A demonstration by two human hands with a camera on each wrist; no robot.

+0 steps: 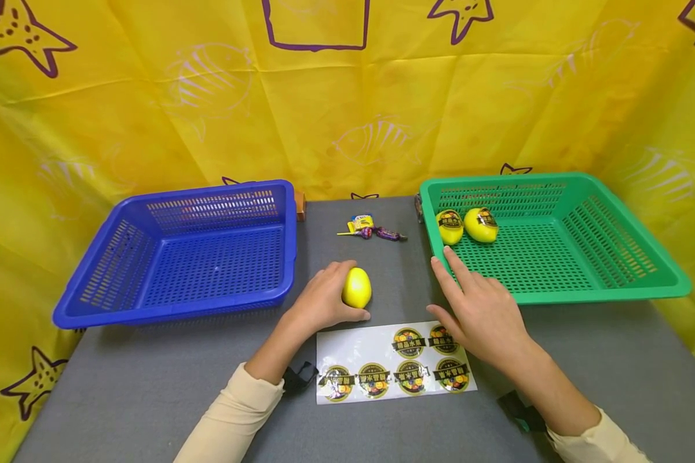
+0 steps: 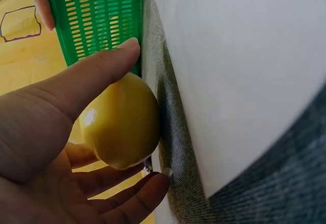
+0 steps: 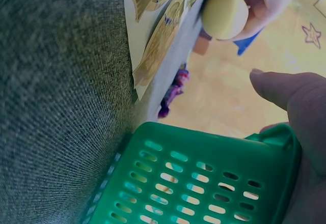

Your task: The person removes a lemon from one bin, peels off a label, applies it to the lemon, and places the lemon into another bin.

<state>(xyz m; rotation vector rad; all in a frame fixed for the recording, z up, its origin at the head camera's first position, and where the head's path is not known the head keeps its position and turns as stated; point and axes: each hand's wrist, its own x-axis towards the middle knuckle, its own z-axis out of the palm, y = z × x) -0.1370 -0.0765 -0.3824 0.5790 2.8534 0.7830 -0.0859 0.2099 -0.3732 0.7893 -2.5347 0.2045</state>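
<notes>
My left hand has its thumb and fingers curled round a plain yellow lemon at the middle of the table. In the left wrist view the thumb lies along one side of the lemon and the fingers on the other. My right hand, fingers extended, is at the near left corner of the green basket. Two lemons with round black-and-gold stickers, one the left lemon, one the right lemon, lie inside that basket. Between my forearms lies a white sticker sheet with several round fruit stickers.
A blue basket stands at the left of the grey table. Wrapped candies and a lollipop lie between the baskets. Behind hangs a yellow cloth. An orange-brown block shows by the blue basket.
</notes>
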